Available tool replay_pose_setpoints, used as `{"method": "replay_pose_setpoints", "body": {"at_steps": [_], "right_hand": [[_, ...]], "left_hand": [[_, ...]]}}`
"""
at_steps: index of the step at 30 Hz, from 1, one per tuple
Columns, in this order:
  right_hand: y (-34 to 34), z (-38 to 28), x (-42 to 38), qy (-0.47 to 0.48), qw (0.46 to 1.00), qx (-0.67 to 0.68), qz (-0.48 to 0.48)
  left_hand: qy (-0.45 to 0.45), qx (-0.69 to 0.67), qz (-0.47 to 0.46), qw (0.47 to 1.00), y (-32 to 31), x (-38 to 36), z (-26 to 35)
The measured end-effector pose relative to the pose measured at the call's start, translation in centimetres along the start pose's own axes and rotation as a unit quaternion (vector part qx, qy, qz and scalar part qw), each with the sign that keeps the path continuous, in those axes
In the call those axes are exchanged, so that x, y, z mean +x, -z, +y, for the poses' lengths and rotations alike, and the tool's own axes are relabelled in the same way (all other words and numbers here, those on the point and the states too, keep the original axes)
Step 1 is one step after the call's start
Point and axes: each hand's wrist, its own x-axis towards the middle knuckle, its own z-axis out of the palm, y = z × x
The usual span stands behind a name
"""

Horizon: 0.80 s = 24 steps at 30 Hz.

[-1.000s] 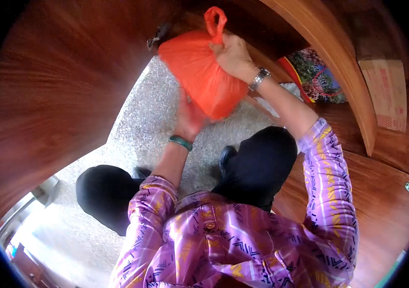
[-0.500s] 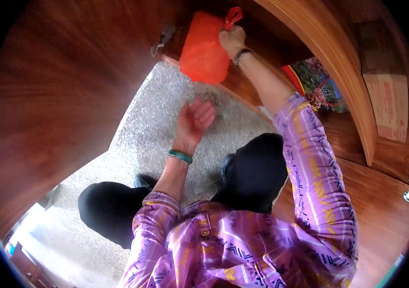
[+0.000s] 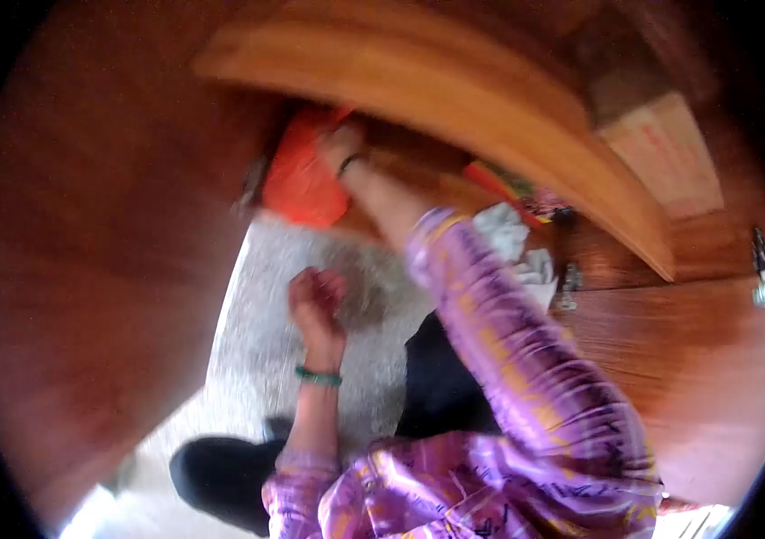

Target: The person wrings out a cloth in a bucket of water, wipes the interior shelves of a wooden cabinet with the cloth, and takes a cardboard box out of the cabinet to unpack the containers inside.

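Gripping red bag near its top with right hand, under curved wooden board. Holding left hand over speckled floor, apart from bag, with fingers curling inward; too blurred to tell how narrow. Wearing 1 green bangle on left wrist. Showing pale crumpled material right of bag, beside colorful package; showing 1 cardboard box beyond board, 1 metal hinge at far right.

Head cam, fwd/down over hands, close
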Motion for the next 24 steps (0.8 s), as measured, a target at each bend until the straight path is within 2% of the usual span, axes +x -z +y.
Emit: {"method": "replay_pose_setpoints", "body": {"at_steps": [1, 2, 3, 5, 7, 9, 11, 15, 18, 21, 24], "right_hand": [[0.1, -0.3, -0.9, -0.009, 1.000, -0.021, 0.010], [-2.1, 0.5, -1.3, 0.039, 0.982, 0.019, 0.181], [-2.8, 0.9, -0.3, -0.013, 0.990, 0.081, 0.112], [-0.5, 0.4, -0.4, -0.119, 0.982, 0.142, -0.047], [-2.3, 1.9, -0.1, -0.038, 0.988, 0.125, 0.085], [-1.9, 2.2, -1.3, -0.016, 0.984, 0.151, 0.096], [-0.9, 3.1, -2.9, -0.009, 0.977, 0.208, 0.043], [1.6, 4.8, -6.7, 0.020, 0.942, 0.326, -0.080], [4.0, 6.7, -9.0, 0.037, 0.903, 0.399, -0.156], [6.0, 7.6, -10.3, 0.054, 0.878, 0.431, -0.200], [6.7, 8.1, -9.8, 0.089, 0.877, 0.422, -0.213]], "left_hand": [[-0.091, 0.033, -0.012, 0.995, -2.2, -1.1, 1.7], [-0.173, 0.057, -0.028, 0.983, -4.1, -1.7, 3.2], [-0.254, 0.078, -0.037, 0.963, -5.9, -2.4, 4.7], [-0.330, 0.081, -0.082, 0.937, -10.6, -3.5, 7.6], [-0.387, 0.102, -0.146, 0.905, -14.3, -5.5, 10.1], [-0.421, 0.178, -0.209, 0.865, -17.2, -6.7, 12.0], [-0.418, 0.238, -0.250, 0.840, -20.8, -7.7, 12.9], [-0.338, 0.284, -0.343, 0.829, -25.6, -7.3, 12.3], [-0.355, 0.335, -0.411, 0.770, -29.8, -7.0, 10.6], [-0.354, 0.365, -0.453, 0.733, -33.3, -6.7, 8.5], [-0.339, 0.399, -0.475, 0.707, -36.6, -6.6, 6.5]]}}
